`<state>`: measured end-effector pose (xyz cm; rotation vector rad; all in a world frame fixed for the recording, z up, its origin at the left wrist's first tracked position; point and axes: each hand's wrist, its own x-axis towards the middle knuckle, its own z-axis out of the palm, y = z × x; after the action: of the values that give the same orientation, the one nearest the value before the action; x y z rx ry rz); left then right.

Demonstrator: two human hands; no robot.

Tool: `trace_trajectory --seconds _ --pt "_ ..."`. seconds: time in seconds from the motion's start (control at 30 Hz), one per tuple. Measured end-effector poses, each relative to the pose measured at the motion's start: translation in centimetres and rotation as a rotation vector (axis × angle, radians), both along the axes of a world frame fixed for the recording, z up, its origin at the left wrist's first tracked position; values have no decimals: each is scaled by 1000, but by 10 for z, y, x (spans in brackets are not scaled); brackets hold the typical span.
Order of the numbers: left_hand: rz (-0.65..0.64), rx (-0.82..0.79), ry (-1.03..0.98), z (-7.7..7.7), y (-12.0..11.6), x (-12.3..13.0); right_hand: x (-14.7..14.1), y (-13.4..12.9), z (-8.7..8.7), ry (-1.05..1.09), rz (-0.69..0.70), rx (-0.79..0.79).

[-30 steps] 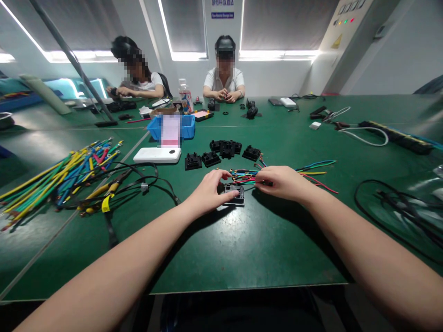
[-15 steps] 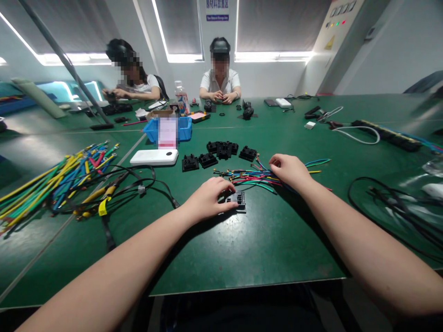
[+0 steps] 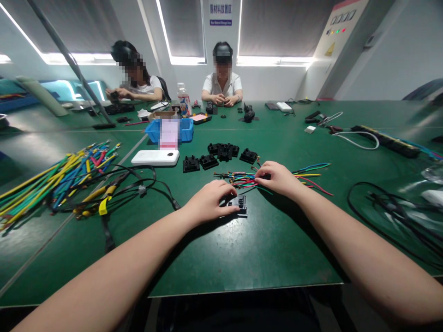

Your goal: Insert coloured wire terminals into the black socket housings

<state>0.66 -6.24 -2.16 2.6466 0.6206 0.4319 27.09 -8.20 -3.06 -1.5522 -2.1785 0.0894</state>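
On the green tabletop (image 3: 270,249), our left hand (image 3: 212,199) grasped a black plastic part (image 3: 243,204); our right hand (image 3: 277,177) touched coloured wires (image 3: 244,179), whether gripping any, we couldn't tell.

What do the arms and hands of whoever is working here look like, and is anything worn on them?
They are a person's two bare arms. No sleeve, watch or bracelet shows on either, and both the left hand and right hand are gloveless. Fingers are too small to rule out rings.
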Motion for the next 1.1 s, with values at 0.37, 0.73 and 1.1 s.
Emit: trace_trajectory --seconds 0.37,0.73,1.1 --pt "40 38 -19 -2 2 -1 -8 -7 10 104 27 95" --pt "74 1 -58 -2 4 -3 -41 -36 35 372 112 -39" --pt "156 -111 -201 6 4 -4 -48 -50 28 332 128 -46"
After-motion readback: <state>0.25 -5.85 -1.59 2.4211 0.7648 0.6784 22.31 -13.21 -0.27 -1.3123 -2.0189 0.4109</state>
